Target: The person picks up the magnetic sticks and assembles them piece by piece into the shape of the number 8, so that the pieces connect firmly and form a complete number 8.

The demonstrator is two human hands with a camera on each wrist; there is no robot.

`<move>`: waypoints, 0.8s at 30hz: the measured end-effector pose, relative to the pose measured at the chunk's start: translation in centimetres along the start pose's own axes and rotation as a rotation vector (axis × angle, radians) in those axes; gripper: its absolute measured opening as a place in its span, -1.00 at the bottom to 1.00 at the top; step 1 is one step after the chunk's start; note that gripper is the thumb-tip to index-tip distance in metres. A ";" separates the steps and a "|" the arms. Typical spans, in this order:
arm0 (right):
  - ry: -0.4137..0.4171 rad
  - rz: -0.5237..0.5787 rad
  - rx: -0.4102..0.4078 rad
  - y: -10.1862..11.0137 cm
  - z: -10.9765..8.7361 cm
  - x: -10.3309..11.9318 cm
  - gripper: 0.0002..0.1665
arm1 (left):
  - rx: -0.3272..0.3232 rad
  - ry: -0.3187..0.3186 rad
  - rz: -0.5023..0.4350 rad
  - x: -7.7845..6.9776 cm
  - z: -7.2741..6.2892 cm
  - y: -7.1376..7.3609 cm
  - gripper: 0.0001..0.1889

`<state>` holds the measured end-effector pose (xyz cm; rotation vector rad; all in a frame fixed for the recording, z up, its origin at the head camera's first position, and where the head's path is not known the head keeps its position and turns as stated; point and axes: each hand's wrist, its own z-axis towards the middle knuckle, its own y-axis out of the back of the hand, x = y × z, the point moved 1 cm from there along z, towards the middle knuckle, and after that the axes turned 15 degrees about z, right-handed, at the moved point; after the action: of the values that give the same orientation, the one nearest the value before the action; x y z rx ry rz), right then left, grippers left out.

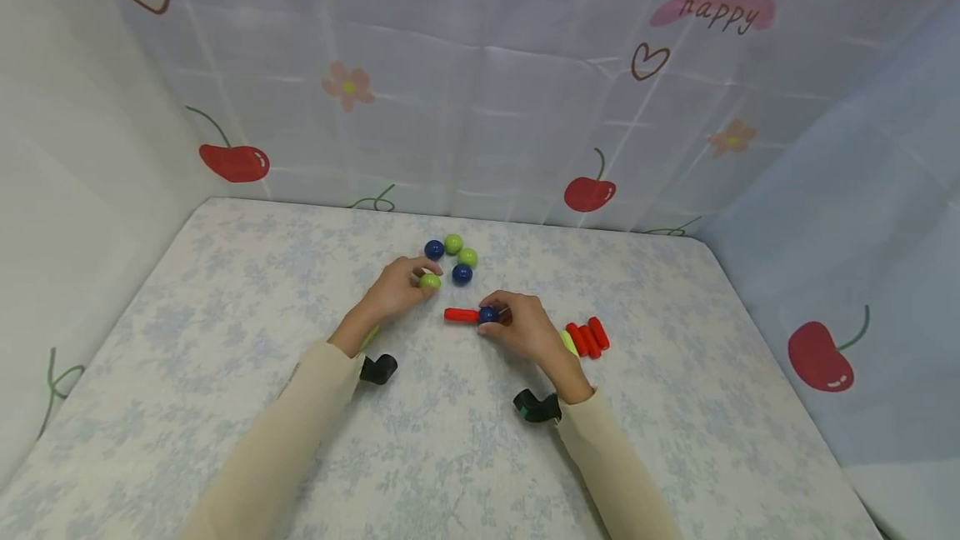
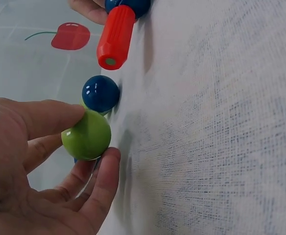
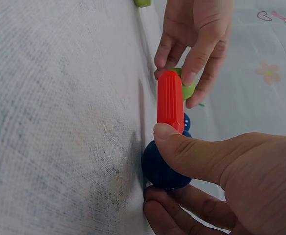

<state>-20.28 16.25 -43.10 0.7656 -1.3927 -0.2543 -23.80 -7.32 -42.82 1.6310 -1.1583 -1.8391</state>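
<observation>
Left hand is seen just left of centre in the head view, a green ball pinched in it. By the right hand, right of centre, a blue ball is gripped, with a red rod touching its left side. Four more balls are clustered above; three red rods are laid farther right.

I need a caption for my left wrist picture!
Left hand holds a green ball; behind, a blue ball and red stick.
</observation>
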 end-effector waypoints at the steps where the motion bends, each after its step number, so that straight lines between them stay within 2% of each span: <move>1: -0.001 0.000 -0.002 0.0 0.0 0.0 -0.64 | 0.003 -0.012 -0.001 0.0 -0.1 0.0 -0.70; 5: -0.003 -0.007 -0.005 0.0 0.0 0.0 -0.63 | 0.028 -0.032 -0.016 0.1 -0.5 0.0 -0.70; 16: 0.001 -0.009 -0.007 0.0 0.0 -0.1 -0.63 | 0.067 -0.011 -0.074 -0.1 -2.0 0.2 -0.73; 20: -0.003 -0.011 -0.009 0.0 0.0 -0.1 -0.63 | 0.072 -0.033 -0.108 -0.1 -2.4 0.0 -0.76; 24: 0.000 -0.015 -0.007 -0.1 0.0 -0.1 -0.63 | 0.054 -0.078 -0.085 0.0 -2.7 -0.4 -0.75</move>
<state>-20.30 16.25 -43.24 0.7710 -1.3856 -0.2708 -21.11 -7.90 -43.00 1.6749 -1.1985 -1.9564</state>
